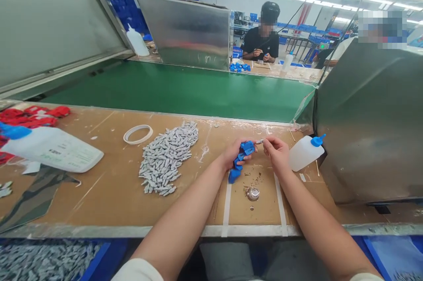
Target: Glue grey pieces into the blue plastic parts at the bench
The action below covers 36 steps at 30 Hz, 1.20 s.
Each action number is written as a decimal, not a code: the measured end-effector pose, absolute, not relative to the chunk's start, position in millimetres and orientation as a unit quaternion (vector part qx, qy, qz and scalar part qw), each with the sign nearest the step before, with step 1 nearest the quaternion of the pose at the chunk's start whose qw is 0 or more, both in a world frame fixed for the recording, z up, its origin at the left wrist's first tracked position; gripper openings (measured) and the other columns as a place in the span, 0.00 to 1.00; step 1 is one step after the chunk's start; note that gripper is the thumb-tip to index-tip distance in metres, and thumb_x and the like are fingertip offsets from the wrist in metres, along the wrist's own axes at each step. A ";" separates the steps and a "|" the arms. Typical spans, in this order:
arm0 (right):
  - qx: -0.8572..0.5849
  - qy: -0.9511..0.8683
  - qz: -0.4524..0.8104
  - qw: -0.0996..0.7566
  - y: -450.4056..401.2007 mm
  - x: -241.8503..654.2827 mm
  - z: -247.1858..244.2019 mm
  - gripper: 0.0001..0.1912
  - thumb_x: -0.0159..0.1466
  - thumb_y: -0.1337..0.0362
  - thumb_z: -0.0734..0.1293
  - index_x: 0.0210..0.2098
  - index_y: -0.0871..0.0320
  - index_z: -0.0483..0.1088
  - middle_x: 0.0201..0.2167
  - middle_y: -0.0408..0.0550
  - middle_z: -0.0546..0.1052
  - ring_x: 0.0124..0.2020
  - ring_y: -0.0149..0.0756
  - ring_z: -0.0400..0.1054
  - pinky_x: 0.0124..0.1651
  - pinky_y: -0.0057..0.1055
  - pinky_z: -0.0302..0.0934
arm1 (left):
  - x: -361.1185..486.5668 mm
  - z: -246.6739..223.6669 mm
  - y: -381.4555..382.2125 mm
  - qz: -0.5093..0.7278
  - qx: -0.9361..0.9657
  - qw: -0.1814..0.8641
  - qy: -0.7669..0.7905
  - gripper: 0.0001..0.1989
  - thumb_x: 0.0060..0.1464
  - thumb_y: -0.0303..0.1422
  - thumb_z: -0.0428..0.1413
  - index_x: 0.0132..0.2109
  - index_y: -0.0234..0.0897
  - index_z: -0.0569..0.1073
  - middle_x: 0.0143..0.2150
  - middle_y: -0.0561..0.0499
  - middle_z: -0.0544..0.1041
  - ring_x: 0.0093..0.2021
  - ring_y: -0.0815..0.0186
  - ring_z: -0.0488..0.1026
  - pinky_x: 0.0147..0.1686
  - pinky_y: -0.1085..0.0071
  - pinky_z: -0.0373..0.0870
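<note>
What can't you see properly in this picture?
- Small grey piece at the right hand: head view, too small and partly covered by fingers, so its shape is unclear.
- Blue parts in the left hand: head view, partly hidden by the hand.
- Words on the big bottle: head view, too blurred to read.
- Red things: head view, cut off by the left edge.
- Grey bits in the bin: head view, cut off by the bottom edge.

Brown cardboard-like work surface (115, 184), smooth green surface (185, 91), and right metal panel (373, 131) with dull shine.
The right bottle (301, 154) looks of smooth, milky plastic; the blue pieces (247, 147) look plastic also. The grey pieces (170, 157) appear matt, and the small round piece (253, 193) is shiny like metal.
</note>
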State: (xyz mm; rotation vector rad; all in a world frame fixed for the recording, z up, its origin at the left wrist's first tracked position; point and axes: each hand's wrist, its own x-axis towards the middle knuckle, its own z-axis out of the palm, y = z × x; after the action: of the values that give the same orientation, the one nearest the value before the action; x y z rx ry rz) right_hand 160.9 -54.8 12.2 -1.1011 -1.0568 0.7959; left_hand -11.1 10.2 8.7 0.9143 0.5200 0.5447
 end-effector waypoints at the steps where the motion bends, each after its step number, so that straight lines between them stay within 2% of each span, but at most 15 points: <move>1: -0.492 -0.461 0.351 0.650 -54.5 160.1 9.0 0.19 0.60 0.47 0.76 0.35 0.58 0.78 0.22 0.41 0.69 0.22 0.28 0.57 0.26 0.27 0.52 | -10.3 8.5 9.6 0.262 0.436 0.822 0.256 0.26 0.57 0.47 0.54 0.54 0.33 0.75 0.38 0.46 0.77 0.20 0.73 0.62 0.11 0.81 0.49; 5: -0.517 -0.454 0.342 0.640 -54.2 158.2 4.0 0.21 0.59 0.45 0.75 0.35 0.58 0.78 0.25 0.44 0.74 0.24 0.29 0.60 0.25 0.27 0.53 | -7.5 9.3 7.7 0.287 0.471 0.783 0.289 0.23 0.55 0.47 0.53 0.48 0.33 0.76 0.38 0.46 0.77 0.20 0.73 0.62 0.12 0.81 0.50; 10: -0.524 -0.454 0.358 0.625 -54.4 156.4 5.6 0.21 0.60 0.45 0.74 0.36 0.58 0.77 0.30 0.49 0.80 0.26 0.31 0.64 0.26 0.28 0.56 | -7.1 14.7 3.7 0.268 0.523 0.754 0.294 0.22 0.54 0.47 0.52 0.41 0.32 0.78 0.34 0.45 0.75 0.21 0.72 0.62 0.12 0.80 0.52; 16: -0.531 -0.472 0.358 0.606 -57.0 154.9 7.3 0.21 0.60 0.44 0.74 0.34 0.58 0.78 0.25 0.45 0.76 0.27 0.34 0.67 0.30 0.30 0.61 | -7.1 16.3 2.2 0.277 0.510 0.758 0.296 0.21 0.52 0.46 0.53 0.41 0.33 0.78 0.36 0.45 0.77 0.20 0.72 0.63 0.12 0.79 0.51; 19: -0.522 -0.505 0.363 0.584 -58.5 155.7 4.9 0.21 0.62 0.45 0.73 0.33 0.58 0.78 0.27 0.46 0.78 0.30 0.37 0.70 0.36 0.33 0.64 | -6.4 12.5 1.6 0.280 0.513 0.755 0.298 0.21 0.54 0.46 0.53 0.40 0.33 0.78 0.34 0.46 0.76 0.20 0.72 0.63 0.12 0.78 0.50; 21: -0.527 -0.534 0.343 0.565 -59.8 157.7 2.6 0.20 0.63 0.45 0.72 0.34 0.58 0.78 0.29 0.48 0.79 0.32 0.38 0.71 0.39 0.34 0.64 | -5.2 10.2 0.4 0.288 0.515 0.747 0.305 0.23 0.57 0.49 0.52 0.44 0.33 0.78 0.33 0.47 0.75 0.20 0.72 0.63 0.13 0.78 0.50; 24: -0.546 -0.579 0.305 0.522 -61.9 160.4 -0.2 0.19 0.67 0.47 0.69 0.35 0.58 0.77 0.32 0.48 0.80 0.34 0.38 0.70 0.40 0.33 0.62 | -2.9 9.0 -2.8 0.308 0.528 0.714 0.340 0.28 0.61 0.55 0.48 0.47 0.35 0.77 0.28 0.51 0.72 0.20 0.70 0.63 0.13 0.77 0.52; 27: -0.568 -0.644 0.237 0.455 -63.6 159.5 -1.1 0.18 0.73 0.50 0.64 0.36 0.57 0.73 0.34 0.47 0.78 0.34 0.36 0.68 0.38 0.31 0.58 | -1.8 10.5 -6.6 0.366 0.555 0.624 0.411 0.29 0.62 0.58 0.46 0.40 0.36 0.76 0.27 0.52 0.69 0.20 0.70 0.63 0.15 0.76 0.55; 32: -0.581 -0.741 0.150 0.301 -67.7 155.3 0.2 0.17 0.78 0.57 0.55 0.36 0.56 0.67 0.33 0.46 0.74 0.32 0.35 0.66 0.34 0.29 0.52 | -3.3 14.9 -9.9 0.385 0.601 0.534 0.453 0.22 0.63 0.48 0.47 0.31 0.37 0.72 0.29 0.50 0.69 0.24 0.68 0.63 0.15 0.76 0.55; 36: -0.578 -0.763 0.120 0.263 -74.6 148.7 -1.3 0.12 0.78 0.64 0.55 0.42 0.56 0.68 0.35 0.48 0.75 0.33 0.36 0.68 0.34 0.30 0.50 | -3.7 12.7 -10.0 0.367 0.582 0.542 0.482 0.20 0.62 0.43 0.45 0.30 0.37 0.74 0.30 0.48 0.70 0.25 0.66 0.64 0.14 0.76 0.54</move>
State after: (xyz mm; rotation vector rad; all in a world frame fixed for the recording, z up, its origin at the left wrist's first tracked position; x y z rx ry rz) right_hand 148.7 -74.6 -1.3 -1.5645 -2.0626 0.3255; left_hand -3.7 -10.0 12.7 1.3835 1.1458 0.8723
